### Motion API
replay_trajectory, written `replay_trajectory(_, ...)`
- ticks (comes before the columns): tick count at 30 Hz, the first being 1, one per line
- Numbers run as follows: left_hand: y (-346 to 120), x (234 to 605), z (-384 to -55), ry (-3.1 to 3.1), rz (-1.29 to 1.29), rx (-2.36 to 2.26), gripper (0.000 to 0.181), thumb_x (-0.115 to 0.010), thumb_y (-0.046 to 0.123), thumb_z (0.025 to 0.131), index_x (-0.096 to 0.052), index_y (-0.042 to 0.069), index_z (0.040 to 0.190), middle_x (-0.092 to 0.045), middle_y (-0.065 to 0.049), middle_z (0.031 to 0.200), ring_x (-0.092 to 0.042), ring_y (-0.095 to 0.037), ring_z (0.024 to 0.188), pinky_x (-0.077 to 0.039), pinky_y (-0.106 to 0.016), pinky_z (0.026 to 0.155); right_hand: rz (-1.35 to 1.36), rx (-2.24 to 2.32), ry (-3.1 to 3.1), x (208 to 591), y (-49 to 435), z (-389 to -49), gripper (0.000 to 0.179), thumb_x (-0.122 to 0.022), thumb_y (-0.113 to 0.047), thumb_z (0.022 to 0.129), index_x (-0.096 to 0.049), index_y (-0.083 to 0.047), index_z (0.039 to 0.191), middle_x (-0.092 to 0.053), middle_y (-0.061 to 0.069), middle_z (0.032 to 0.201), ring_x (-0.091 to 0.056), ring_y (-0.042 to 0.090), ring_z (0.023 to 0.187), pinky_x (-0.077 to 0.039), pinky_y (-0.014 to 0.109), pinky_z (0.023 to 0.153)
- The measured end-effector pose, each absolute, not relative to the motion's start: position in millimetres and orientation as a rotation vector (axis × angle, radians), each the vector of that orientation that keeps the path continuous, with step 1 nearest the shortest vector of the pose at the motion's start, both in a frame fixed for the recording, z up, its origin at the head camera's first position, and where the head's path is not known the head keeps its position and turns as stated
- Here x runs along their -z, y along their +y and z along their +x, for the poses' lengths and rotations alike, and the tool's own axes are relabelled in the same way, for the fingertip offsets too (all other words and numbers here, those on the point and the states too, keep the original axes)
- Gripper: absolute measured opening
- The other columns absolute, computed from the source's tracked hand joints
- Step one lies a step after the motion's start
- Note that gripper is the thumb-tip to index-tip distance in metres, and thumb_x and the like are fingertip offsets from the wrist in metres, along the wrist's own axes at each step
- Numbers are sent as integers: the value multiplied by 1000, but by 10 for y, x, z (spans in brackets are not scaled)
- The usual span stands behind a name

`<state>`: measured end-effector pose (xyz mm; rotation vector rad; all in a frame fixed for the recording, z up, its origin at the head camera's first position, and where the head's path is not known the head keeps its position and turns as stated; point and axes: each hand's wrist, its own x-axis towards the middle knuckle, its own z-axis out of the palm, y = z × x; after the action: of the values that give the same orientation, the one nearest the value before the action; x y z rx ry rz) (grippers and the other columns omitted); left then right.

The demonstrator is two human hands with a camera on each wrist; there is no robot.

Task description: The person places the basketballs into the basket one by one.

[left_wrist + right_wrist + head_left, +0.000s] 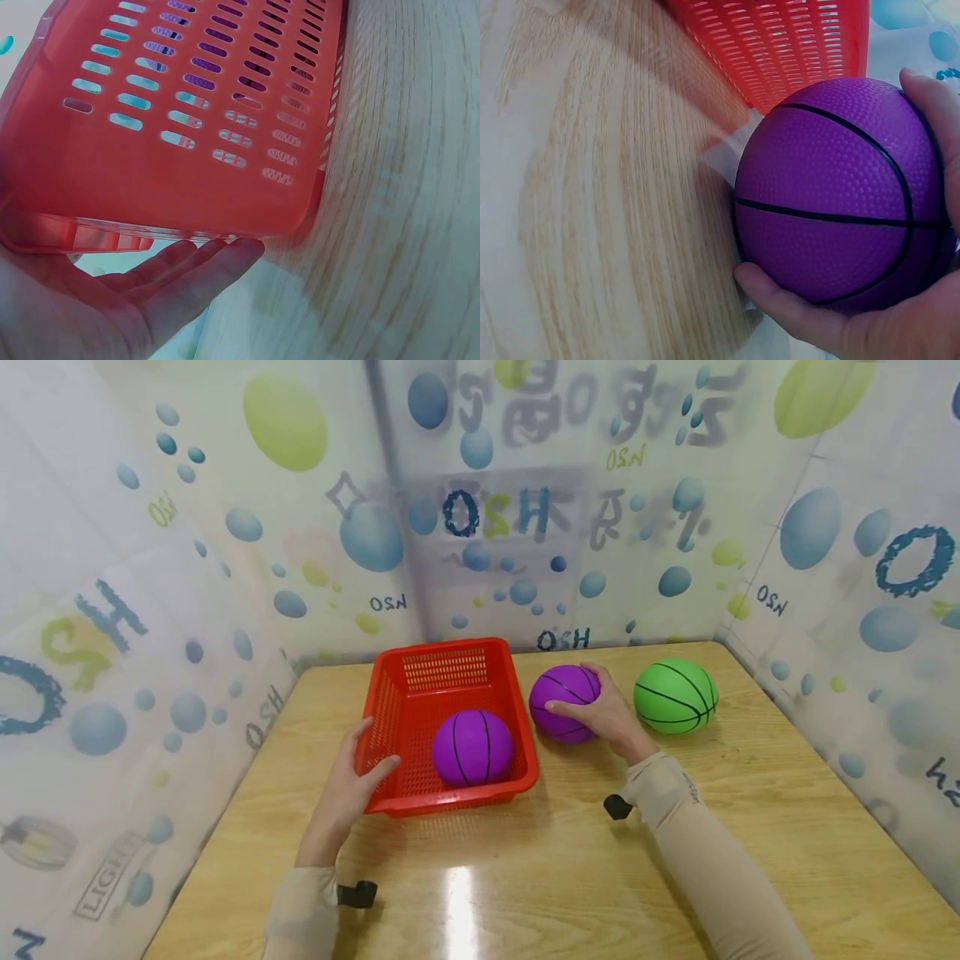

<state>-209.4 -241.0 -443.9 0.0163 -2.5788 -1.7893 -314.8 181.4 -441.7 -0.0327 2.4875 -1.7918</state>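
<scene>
A red plastic basket (pixel 450 797) with slotted walls stands on the table. One purple ball (pixel 472 748) with black lines lies inside it. My left hand (pixel 352 781) holds the basket's left side, thumb over the rim; in the left wrist view its fingers (pixel 202 289) lie along the outer wall. Just right of the basket, my right hand (pixel 603 710) grips a second purple ball (pixel 832 195), a small basketball, with thumb and fingers spread around its sides. A green ball (pixel 675 696) with black lines rests on the table to the right of this hand.
The wooden table (pixel 555 877) extends in front of the basket, with a bright reflection on it. Patterned sheet walls (pixel 525 552) enclose the table at the back and both sides. A small black device (pixel 357 894) sits at the left wrist.
</scene>
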Motion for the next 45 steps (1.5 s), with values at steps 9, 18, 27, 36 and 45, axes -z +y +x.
replay_trajectory(9, -2405, 4444, -2093, -2578, 14, 1795, 89, -72, 35, 110, -16, 27, 179, -33, -17, 176, -48, -39, 150, -40, -63, 126, -21, 1817, 2481, 4463, 1842, -3140, 121, -94, -48, 90, -15, -23, 178, -30, 26, 175, -39, 51, 157, -40, 68, 126)
replay_trajectory(18, -2399, 4437, -2097, -2576, 8, 1794, 90, -72, 36, 109, -16, 27, 179, -34, -18, 175, -49, -40, 149, -43, -65, 124, -28, 1834, 2488, 4475, 1852, -3132, 120, -92, -49, 90, -15, -23, 178, -30, 25, 176, -39, 51, 157, -40, 69, 125)
replay_trajectory(27, -2429, 4468, -2091, -2589, 41, 1790, 91, -73, 37, 109, -16, 28, 179, -24, -13, 181, -37, -40, 158, -32, -71, 129, 7, 1867, 2507, 4511, 1813, -3119, 118, -94, -50, 89, -20, -21, 177, -32, 24, 175, -41, 49, 155, -42, 67, 125)
replay_trajectory(36, -2439, 4471, -2108, -2594, 36, 1799, 92, -72, 37, 109, -13, 28, 179, -27, -15, 180, -42, -41, 154, -38, -68, 127, 14, 1880, 2522, 4510, 1807, -3108, 118, -93, -51, 89, -20, -24, 177, -32, 24, 175, -41, 50, 155, -42, 67, 124)
replay_trajectory(45, -2433, 4464, -2108, -2594, 21, 1791, 92, -72, 36, 109, -14, 28, 179, -26, -15, 180, -42, -41, 155, -37, -69, 127, 4, 1949, 2554, 4445, 1821, -3091, 117, -93, -51, 89, -22, -20, 176, -34, 21, 173, -43, 47, 154, -44, 66, 124)
